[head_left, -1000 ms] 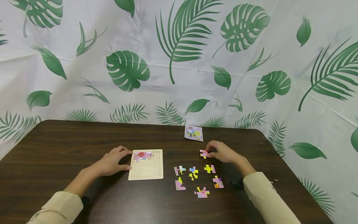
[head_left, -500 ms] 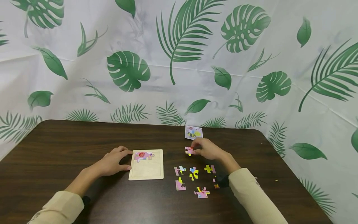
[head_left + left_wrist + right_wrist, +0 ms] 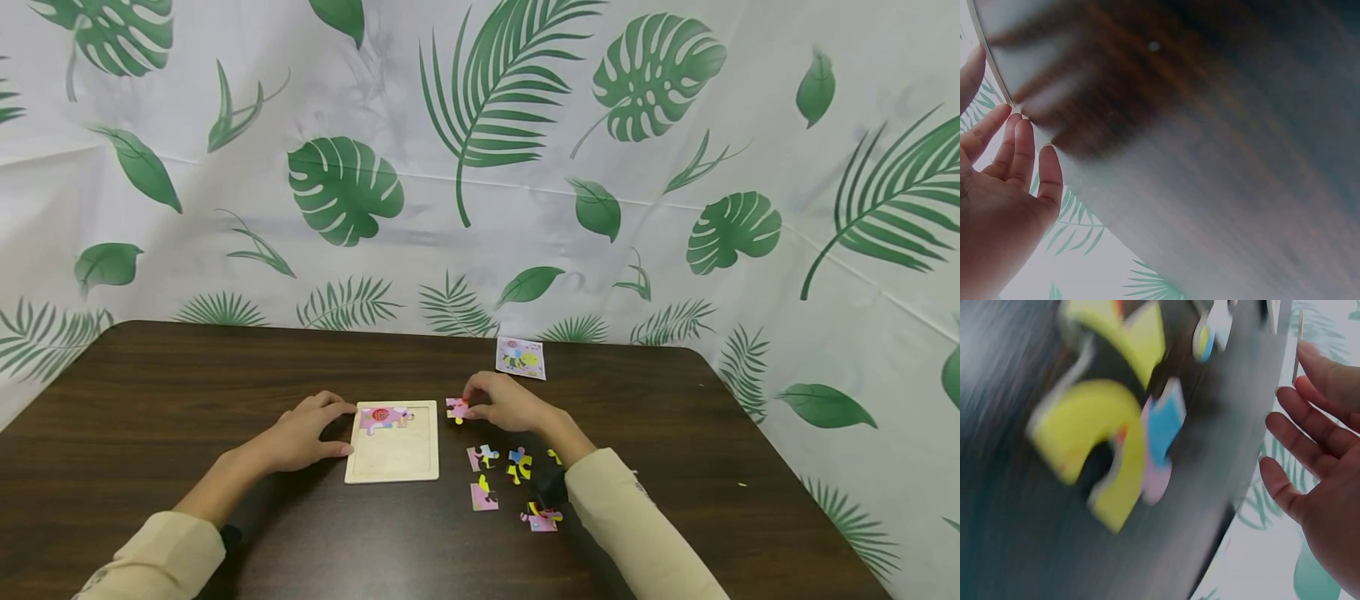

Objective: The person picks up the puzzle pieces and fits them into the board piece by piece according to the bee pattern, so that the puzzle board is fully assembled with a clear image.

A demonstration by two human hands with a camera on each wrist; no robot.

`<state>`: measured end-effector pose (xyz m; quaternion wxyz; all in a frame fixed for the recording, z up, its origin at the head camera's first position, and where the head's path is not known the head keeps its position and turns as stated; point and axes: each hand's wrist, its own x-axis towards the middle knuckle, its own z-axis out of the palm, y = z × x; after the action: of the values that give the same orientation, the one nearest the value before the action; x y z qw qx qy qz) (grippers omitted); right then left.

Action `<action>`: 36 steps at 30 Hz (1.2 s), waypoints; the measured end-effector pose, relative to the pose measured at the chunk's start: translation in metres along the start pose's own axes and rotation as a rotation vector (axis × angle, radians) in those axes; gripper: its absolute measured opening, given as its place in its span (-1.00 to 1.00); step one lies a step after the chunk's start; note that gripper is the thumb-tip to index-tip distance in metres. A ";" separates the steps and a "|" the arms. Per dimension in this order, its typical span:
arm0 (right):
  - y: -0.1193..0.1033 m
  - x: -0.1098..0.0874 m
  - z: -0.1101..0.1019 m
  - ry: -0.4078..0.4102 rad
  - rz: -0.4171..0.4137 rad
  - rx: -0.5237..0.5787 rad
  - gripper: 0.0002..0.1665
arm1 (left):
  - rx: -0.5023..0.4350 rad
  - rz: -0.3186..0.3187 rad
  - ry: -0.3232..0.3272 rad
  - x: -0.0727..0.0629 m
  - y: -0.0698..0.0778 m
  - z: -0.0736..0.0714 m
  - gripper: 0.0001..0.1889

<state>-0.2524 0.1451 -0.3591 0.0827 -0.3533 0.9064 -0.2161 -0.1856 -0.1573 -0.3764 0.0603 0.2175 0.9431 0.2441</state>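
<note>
In the head view my right hand (image 3: 510, 404) pinches a pink jigsaw piece (image 3: 455, 408) with red and yellow on it, held just right of a square wooden puzzle tray (image 3: 405, 458). In the right wrist view that piece (image 3: 1298, 353) shows only as a thin edge by the thumb. My left hand (image 3: 303, 433) touches the tray's left edge with thumb and forefinger; its fingers look fairly straight in the left wrist view. Joined pink pieces (image 3: 382, 417) with a red round patch fill the tray's upper left. Below the right hand lie several loose pieces (image 3: 519, 465).
A picture card (image 3: 521, 358) with a yellow bee stands or lies near the back edge of the dark wooden table (image 3: 225, 367). A leaf-patterned cloth (image 3: 480, 250) hangs behind. The right forearm (image 3: 622, 517) covers some table where loose pieces were seen earlier.
My right hand has carried the pink jigsaw piece leftward, from the right of the loose pieces to near the tray. The left hand and the tray have stayed put.
</note>
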 end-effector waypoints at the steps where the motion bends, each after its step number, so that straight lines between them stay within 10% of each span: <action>1: -0.003 0.002 0.001 0.000 -0.005 0.002 -0.85 | 0.000 0.000 0.000 0.000 0.000 0.000 -0.41; 36: -0.035 0.030 0.028 -0.028 0.021 -0.139 -0.83 | 0.000 0.012 -0.003 0.001 -0.002 0.000 -0.41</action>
<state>-0.2454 0.0926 -0.3681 0.0726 -0.3518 0.9216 -0.1467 -0.1876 -0.1586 -0.3774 0.0602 0.2237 0.9416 0.2444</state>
